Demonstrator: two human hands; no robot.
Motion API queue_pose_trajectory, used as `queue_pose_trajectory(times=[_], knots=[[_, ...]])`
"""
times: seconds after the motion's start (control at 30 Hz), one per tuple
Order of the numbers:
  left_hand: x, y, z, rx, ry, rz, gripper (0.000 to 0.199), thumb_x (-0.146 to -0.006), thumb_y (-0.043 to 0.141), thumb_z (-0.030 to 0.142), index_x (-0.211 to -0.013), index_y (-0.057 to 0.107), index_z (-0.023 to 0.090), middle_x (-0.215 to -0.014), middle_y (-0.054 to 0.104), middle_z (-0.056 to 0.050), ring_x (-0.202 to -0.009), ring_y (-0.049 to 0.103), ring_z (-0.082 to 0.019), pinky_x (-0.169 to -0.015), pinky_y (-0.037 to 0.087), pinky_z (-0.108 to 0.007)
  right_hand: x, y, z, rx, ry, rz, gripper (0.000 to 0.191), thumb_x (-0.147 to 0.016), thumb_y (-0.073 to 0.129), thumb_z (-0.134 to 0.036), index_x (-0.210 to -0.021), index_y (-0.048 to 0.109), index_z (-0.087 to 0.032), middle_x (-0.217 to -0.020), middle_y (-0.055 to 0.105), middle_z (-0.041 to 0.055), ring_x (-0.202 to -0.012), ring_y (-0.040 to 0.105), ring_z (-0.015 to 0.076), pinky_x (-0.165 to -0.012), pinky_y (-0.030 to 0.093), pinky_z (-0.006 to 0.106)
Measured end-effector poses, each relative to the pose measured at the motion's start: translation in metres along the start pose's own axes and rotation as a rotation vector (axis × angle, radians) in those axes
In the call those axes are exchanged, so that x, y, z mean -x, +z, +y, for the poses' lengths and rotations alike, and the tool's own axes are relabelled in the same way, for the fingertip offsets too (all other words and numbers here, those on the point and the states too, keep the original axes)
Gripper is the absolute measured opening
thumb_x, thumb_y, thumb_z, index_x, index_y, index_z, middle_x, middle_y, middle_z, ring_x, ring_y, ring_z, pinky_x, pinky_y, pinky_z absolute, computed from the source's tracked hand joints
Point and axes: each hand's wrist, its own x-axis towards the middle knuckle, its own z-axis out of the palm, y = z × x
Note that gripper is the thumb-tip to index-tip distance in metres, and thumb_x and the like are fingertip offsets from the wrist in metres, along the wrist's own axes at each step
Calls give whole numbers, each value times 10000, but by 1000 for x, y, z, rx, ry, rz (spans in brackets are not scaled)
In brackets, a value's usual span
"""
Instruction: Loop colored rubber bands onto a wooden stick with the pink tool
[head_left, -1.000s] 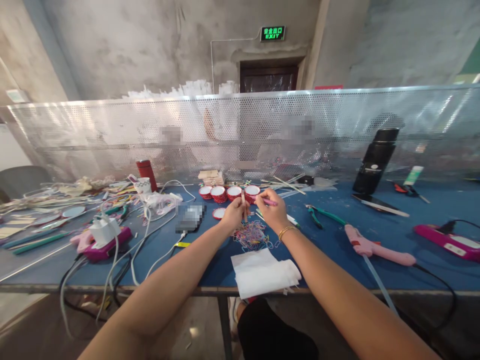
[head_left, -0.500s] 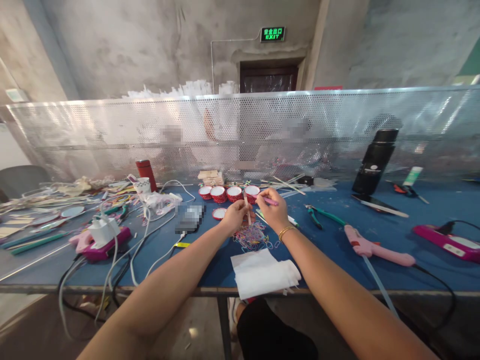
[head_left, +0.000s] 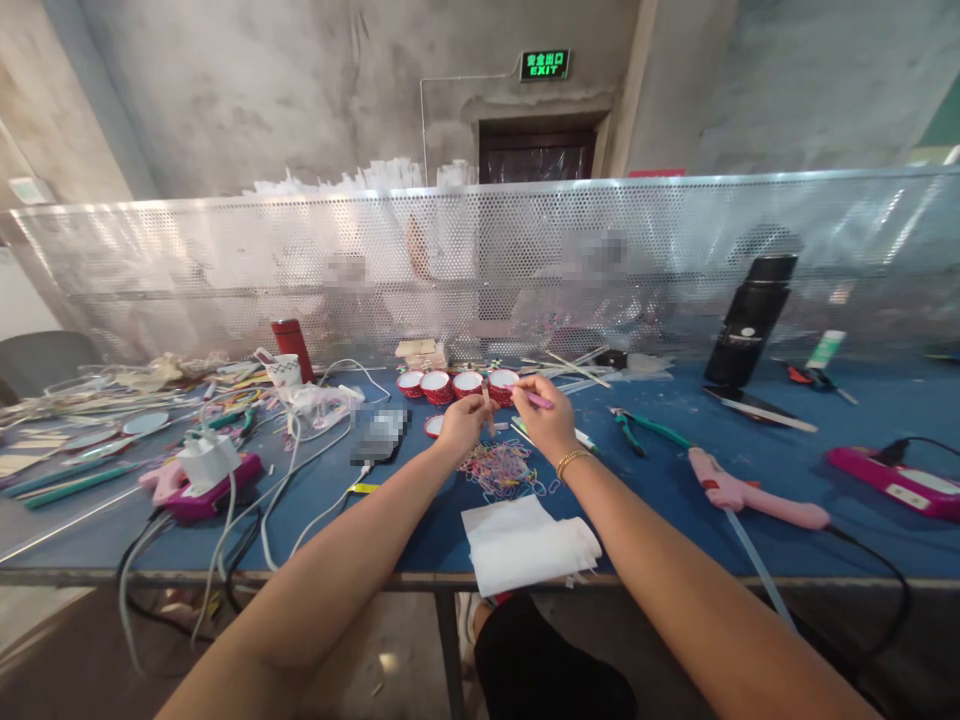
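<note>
A thin pale strip (head_left: 487, 397) is pinched in the fingers of my left hand (head_left: 466, 420), beside the row of red-rimmed round containers with white tops (head_left: 436, 386). My right hand (head_left: 551, 415) is closed on a pink-purple pen-like tool (head_left: 538, 400), its tip pointing left toward the strip. Below both hands lies a pile of small multicoloured loops (head_left: 499, 468). Nearer the table's front edge is a folded white cloth (head_left: 531, 548). One more round piece (head_left: 433, 427) is partly hidden behind my left hand.
On the left are a phone (head_left: 380, 436), cables, a magenta power strip (head_left: 217, 490) and a red bottle (head_left: 291, 350). To the right are pliers (head_left: 649, 430), a pink glue gun (head_left: 750, 495) and a black bottle (head_left: 750, 322). A perforated metal screen (head_left: 480, 260) stands behind.
My left hand has moved slightly up and away with the strip, uncovering more of the loop pile. My right hand has barely shifted, still holding the pen-like tool.
</note>
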Motion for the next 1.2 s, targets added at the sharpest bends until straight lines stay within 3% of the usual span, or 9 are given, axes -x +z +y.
queue_pose_trajectory(times=[0.2,0.33,0.67,0.87,1.2], knots=[[-11,-6,-20,-79,76,-49,130,-741,672,247,-780,723,134,-680,656,-14,-591,535,-102,-581,418,-214,0,1,0,-5,8,2,155,-865,563,-378,-864,646,-247,-850,738,39,-774,675,221,-736,489,318],[-14,-11,-28,-197,205,-82,157,-776,618,231,-661,682,145,-864,742,-51,-721,609,-130,-653,461,-226,0,1,0,-8,10,-3,157,-865,562,-378,-869,647,-247,-856,739,42,-792,679,226,-740,494,320],[-9,-18,-22,-523,293,-142,188,-832,568,176,-693,696,171,-963,774,-41,-899,688,-162,-826,489,-243,0,-1,-4,-14,10,-4,162,-861,555,-382,-849,642,-246,-813,737,43,-769,681,227,-722,489,319],[-1,-14,-7,-613,155,-119,199,-875,545,233,-866,737,180,-808,754,-33,-742,683,-157,-686,490,-232,0,-2,-5,-1,4,7,161,-858,551,-376,-841,642,-245,-819,735,41,-769,674,223,-735,491,319],[-4,-13,-13,-548,176,-106,182,-857,559,216,-842,738,185,-844,758,-41,-778,688,-172,-697,499,-238,1,-3,-6,-16,20,-7,173,-853,565,-389,-847,644,-236,-819,729,47,-766,676,226,-743,491,328]])
